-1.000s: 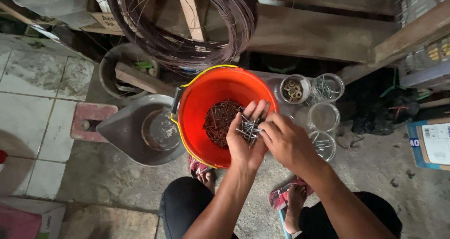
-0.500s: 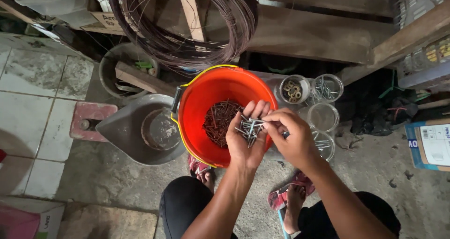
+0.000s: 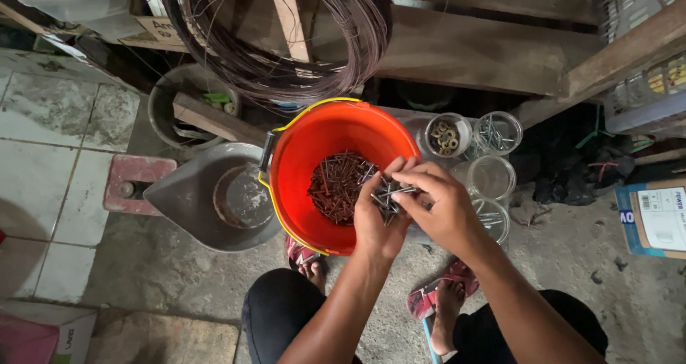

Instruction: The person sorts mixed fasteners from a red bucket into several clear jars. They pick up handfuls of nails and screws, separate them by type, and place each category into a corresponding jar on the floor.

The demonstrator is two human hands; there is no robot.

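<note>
An orange bucket [image 3: 307, 157] with a yellow rim stands on the floor between my knees, a heap of rusty nails [image 3: 336, 187] in its bottom. Over its right rim my left hand [image 3: 377, 221] is cupped, palm up, around a small bundle of grey nails [image 3: 386, 194]. My right hand [image 3: 443, 207] lies just to the right, its fingertips pinching a nail in that bundle.
A grey metal scoop pan [image 3: 214, 200] sits left of the bucket. Clear cups [image 3: 493, 175] with nails and washers stand to the right. A coil of dark wire [image 3: 286, 42] hangs above. A cardboard box [image 3: 654, 217] lies at far right; my feet wear red sandals [image 3: 436, 296].
My right hand has slid left and its fingertips have closed on the nails held in my left hand. The left hand has hardly moved.
</note>
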